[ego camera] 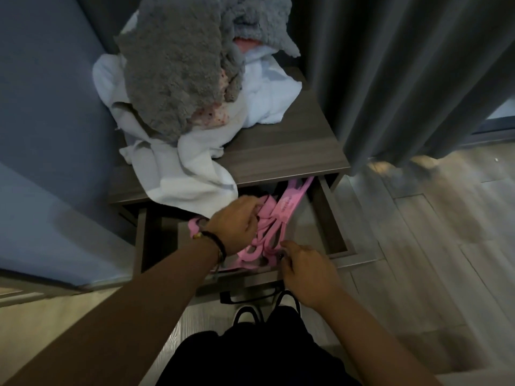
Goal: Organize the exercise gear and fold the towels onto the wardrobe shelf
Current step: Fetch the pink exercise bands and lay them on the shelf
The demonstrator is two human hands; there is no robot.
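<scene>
Head view: both hands are down in the open drawer (pixel 328 215) of a small wood-grain table (pixel 278 151), working the pink resistance bands (pixel 274 224).
Left hand: the left hand (pixel 235 221) sits on the far left of the tangle, fingers curled into the pink loops, gripping them; a dark bracelet (pixel 216 242) circles the wrist.
Right hand: the right hand (pixel 305 270) is at the near edge of the drawer, fingertips pinching the near end of a band beside a small dark fitting; the pinch itself is partly hidden, so that reading is a judgement.
Bands: a loose pink snarl between the two hands, one strap running away from them toward the back of the drawer.
Towels: beyond both hands, on the table top, a heap lies unfolded, a grey towel (pixel 172 73) on top of a white towel (pixel 192 165), one white corner hanging over the drawer just past the left hand.
Step in hand: sorting the exercise gear, it looks like; the towels are untouched.
Next move: probably pull the loops apart and lay the bands flat, keeping clear of that hanging corner, then turn to folding.
Surroundings: a grey curtain (pixel 404 79) hangs off to the right of the right hand.
</scene>
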